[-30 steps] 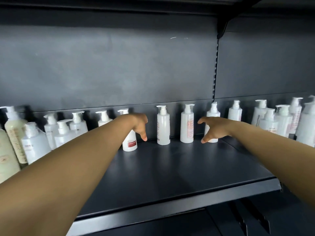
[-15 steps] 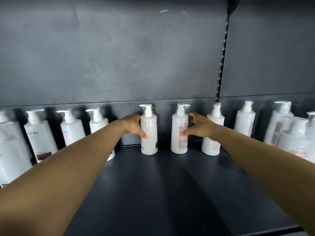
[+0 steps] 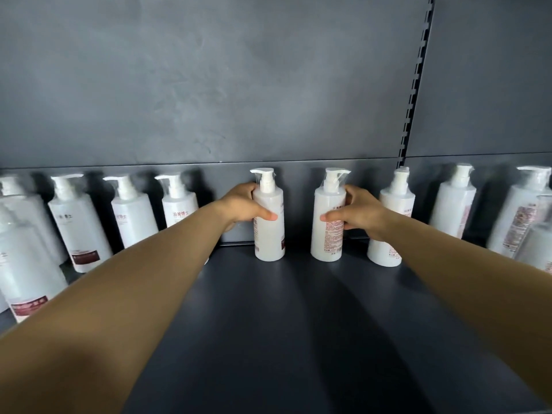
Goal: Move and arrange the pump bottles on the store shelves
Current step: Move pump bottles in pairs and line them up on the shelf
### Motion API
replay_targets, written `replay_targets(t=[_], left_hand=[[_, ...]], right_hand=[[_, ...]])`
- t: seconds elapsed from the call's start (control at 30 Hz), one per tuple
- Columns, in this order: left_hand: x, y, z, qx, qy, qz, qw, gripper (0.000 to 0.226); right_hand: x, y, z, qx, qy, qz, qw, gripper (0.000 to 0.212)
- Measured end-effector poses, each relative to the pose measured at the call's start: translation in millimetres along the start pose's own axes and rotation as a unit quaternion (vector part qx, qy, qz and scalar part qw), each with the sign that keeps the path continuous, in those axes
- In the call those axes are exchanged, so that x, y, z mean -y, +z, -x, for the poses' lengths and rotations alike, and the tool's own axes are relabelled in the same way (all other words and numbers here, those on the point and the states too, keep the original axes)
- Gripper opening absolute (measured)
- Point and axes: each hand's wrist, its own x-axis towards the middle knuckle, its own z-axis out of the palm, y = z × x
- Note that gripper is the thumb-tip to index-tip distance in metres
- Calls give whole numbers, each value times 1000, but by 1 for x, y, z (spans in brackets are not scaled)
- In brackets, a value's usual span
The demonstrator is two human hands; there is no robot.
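Note:
Two white pump bottles stand upright at the back of the dark shelf (image 3: 298,324). My left hand (image 3: 243,206) wraps the left bottle (image 3: 268,237) from its left side, thumb across the front. My right hand (image 3: 355,212) wraps the right bottle (image 3: 325,237), which has a red printed label, from its right side, thumb on the front. Both bottles rest on the shelf floor.
More white pump bottles line the back: several at the left (image 3: 131,216) and several at the right (image 3: 452,210), one (image 3: 388,252) right behind my right wrist. A slotted upright (image 3: 418,85) divides the grey back panel. The shelf floor in front of the row is bare.
The view has come closer to the shelf. Both hands have closed around the two middle bottles, where before they were only reaching and touching them.

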Motion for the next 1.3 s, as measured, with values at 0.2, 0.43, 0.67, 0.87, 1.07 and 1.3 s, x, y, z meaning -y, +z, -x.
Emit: replay_targets(t=[0.2, 0.43, 0.67, 0.87, 1.07, 1.3], left_hand=[[4, -21, 34, 9, 5, 11, 1000, 46], [21, -86, 95, 24, -2, 27, 999, 37], [52, -157, 145, 42, -39, -9, 998, 51], [77, -182, 163, 62, -57, -1, 996, 54], [79, -179, 164, 58, -33, -8, 998, 31], [83, -185, 154, 1, -12, -59, 998, 42]], right_hand=[[17, 14, 22, 12, -23, 18, 999, 59], [60, 72, 58, 69, -36, 20, 997, 61], [91, 148, 90, 102, -40, 13, 994, 65], [98, 184, 104, 98, -32, 7, 995, 66], [102, 182, 112, 130, -23, -23, 991, 60], [105, 193, 109, 38, -59, 84, 994, 60]])
